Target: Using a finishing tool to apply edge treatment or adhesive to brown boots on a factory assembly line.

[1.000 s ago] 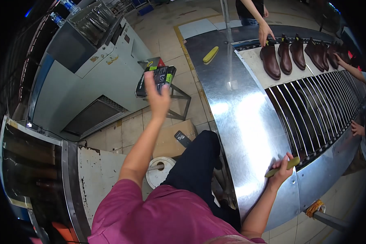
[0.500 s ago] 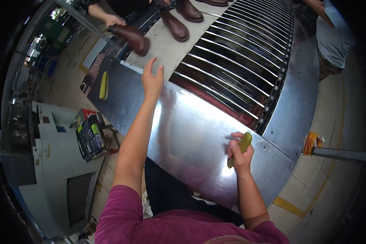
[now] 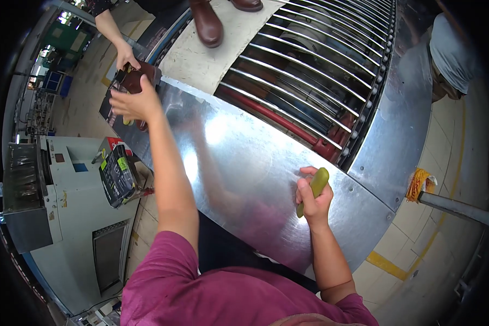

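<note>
My left hand (image 3: 138, 103) reaches to the far left, fingers apart, right by a brown leather boot (image 3: 135, 77). Another person's hand (image 3: 125, 56) grips that boot from behind. Whether my fingers touch the leather, I cannot tell. In my right hand (image 3: 317, 204) is an olive-green oblong piece (image 3: 319, 182) with rounded ends, held upright above the metal table (image 3: 244, 157). A similar yellow-green piece (image 3: 127, 121) lies at the table's left end, mostly hidden behind my left hand and the boot.
Past the table runs a conveyor of metal rollers (image 3: 304, 70). Beside it, another boot (image 3: 206, 24) stands on a pale board (image 3: 185, 60). A grey machine cabinet (image 3: 70, 217) and a dark package (image 3: 118, 176) are at left. A post with orange cord (image 3: 418, 183) juts in at right.
My left hand has swung left toward the boot, which the other person has brought left and nearer over the table's end. My right hand still holds the olive-green piece, almost in place.
</note>
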Available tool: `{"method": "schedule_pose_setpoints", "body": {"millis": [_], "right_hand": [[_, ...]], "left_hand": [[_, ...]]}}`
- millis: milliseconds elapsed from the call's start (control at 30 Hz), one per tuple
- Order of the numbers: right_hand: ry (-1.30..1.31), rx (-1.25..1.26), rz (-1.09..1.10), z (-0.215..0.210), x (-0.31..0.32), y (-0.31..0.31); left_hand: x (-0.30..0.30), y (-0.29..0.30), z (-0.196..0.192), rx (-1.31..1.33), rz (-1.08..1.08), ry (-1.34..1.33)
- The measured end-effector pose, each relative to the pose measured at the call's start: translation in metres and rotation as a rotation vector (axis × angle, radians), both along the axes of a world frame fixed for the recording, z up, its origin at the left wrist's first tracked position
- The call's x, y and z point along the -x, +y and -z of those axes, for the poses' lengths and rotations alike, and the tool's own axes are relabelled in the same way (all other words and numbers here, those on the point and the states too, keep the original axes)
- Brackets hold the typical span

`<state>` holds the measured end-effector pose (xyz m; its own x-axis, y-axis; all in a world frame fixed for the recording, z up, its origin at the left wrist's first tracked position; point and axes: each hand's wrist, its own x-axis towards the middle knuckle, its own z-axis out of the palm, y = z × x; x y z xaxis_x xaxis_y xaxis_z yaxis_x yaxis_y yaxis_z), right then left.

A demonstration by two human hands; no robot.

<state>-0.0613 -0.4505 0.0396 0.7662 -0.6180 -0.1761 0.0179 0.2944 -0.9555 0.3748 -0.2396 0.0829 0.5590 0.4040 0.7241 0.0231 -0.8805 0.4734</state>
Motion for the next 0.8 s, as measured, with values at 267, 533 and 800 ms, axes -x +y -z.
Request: {"method": "schedule_pose_setpoints", "body": {"millis": [267,533,800], "right_hand": [[0.0,0.063,-0.016,0.006,-0.002,-0.001],[-0.055,0.058,-0.034,-0.001,-0.004,-0.009],[-0.084,0.002,-0.073,-0.002,-0.004,0.003]], "left_hand": [[0.0,0.11,0.038,-0.302,0.259,0.775],[0.062,0.153,0.044,-0.229,0.378,0.196],[0.036,0.048,0.019,0.336,0.903,0.449]]}}
